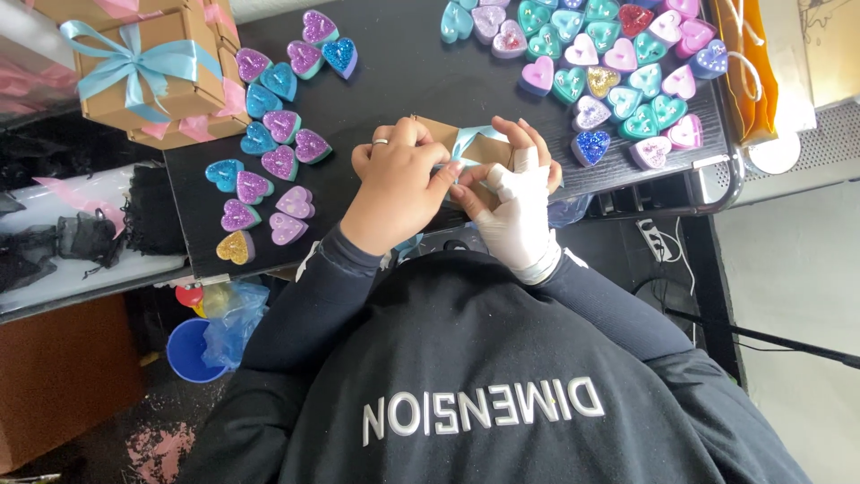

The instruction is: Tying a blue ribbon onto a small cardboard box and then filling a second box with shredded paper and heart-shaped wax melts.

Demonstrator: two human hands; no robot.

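Nearest the camera is the person's dark sweatshirt [484, 376], its long sleeves reaching forward to the edge of a black table [403, 81]. Both hands meet there over a small brown cardboard box [443, 134], which sits at the near edge of the table, between the two spreads of hearts. The left hand [399, 184], bare with a ring on one finger, has its fingers curled shut on a light blue ribbon [468, 139] that crosses the box. The right hand [515, 193], wrapped in a white bandage or partial glove, presses against the box from the other side with its fingertips pinching the same ribbon. Just beyond and left of the hands lies a loose cluster of glittery heart-shaped candles [273, 148] in purple, teal, pink and gold. Further right, a denser group of heart candles [618, 67] in mint, pink, lilac, blue and red covers the far corner of the table. At the far left stands a stack of brown gift boxes [148, 72], the top one tied with a light blue bow, the lower ones with pink ribbon. An orange bag [748, 72] hangs at the far right edge. Below the table on the left sits a blue bucket [188, 350].
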